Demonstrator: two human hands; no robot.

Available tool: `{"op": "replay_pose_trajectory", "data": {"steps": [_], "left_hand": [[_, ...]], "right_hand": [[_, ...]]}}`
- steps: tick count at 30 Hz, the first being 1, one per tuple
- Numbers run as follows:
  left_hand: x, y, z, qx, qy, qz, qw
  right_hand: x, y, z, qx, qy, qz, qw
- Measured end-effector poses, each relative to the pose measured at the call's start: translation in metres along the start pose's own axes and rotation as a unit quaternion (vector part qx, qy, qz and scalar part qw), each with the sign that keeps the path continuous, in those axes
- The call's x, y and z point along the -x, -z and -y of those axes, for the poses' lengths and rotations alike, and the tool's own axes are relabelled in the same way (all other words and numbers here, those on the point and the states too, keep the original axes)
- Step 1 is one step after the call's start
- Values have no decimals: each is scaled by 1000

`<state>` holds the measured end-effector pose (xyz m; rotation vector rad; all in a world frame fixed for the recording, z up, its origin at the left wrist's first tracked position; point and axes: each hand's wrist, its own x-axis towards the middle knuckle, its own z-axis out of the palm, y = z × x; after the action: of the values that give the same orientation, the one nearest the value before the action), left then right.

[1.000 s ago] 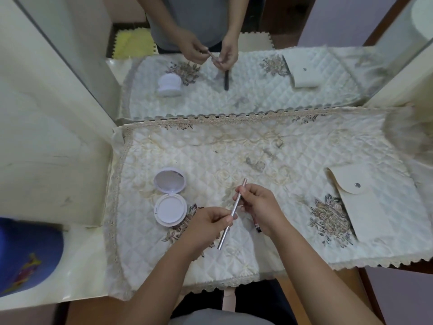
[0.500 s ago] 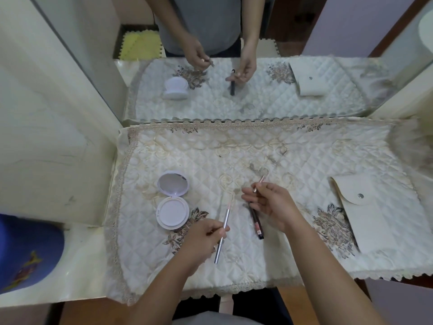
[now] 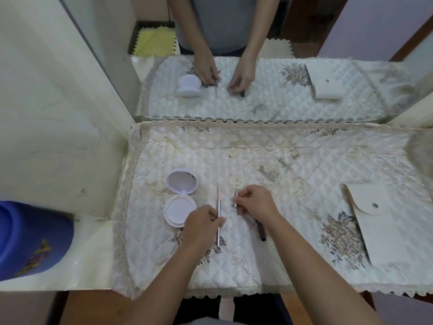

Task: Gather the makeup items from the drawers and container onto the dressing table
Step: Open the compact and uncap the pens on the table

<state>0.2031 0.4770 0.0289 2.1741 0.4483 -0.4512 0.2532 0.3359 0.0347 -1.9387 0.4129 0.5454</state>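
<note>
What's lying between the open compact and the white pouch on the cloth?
In the head view, between the compact and the pouch: the left hand holding a silver pencil, the right hand holding a small cap, and a dark pencil.

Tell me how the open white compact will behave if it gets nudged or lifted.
The compact lies flat and open on the quilted cloth, so it probably slides, not rolls. Lifted by one half, its hinged mirror lid may swing. The mirror looks fragile.

The tabletop [image 3: 328, 160] is covered by quilted, satiny cloth edged with lace. At nine o'clock a glossy white plastic compact [image 3: 180, 211] is seen; the slim pen [image 3: 218, 231] appears brushed metal; the pouch [image 3: 379, 231] looks matt.
</note>
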Motion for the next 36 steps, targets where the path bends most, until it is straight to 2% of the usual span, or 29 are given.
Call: {"op": "replay_pose_trajectory", "data": {"steps": [2,4,8,11,13,18,21,24,27,32,36], "left_hand": [[1,-1,-1,-12,-6,-4,1000],[2,-1,-2,-21,-10,-8,1000],[2,-2,-1,-26,-26,-11,999],[6,-1,0,-17,-43,-30,998],[9,-1,-1,-9,-61,-35,998],[17,-8,-11,30,-78,5,996],[18,-15,-21,30,-74,23,997],[17,-25,-30,27,-70,29,997],[19,-34,-42,63,-60,48,995],[26,-57,-70,152,-27,120,981],[30,-70,-98,220,-19,146,964]], "right_hand": [[-3,-4,1,73,18,-4,997],[-3,-4,1,94,23,1,995],[3,10,-2,-8,9,-6,1000],[10,29,-16,-2,6,-83,997],[15,40,-26,2,-17,-99,995],[19,36,-40,111,-37,-36,992],[17,37,-37,145,-27,-28,989],[16,52,-35,34,-59,26,997],[23,69,-33,-68,-54,53,995],[32,101,-28,-178,-25,72,981],[33,123,-31,-209,2,94,973]]}}
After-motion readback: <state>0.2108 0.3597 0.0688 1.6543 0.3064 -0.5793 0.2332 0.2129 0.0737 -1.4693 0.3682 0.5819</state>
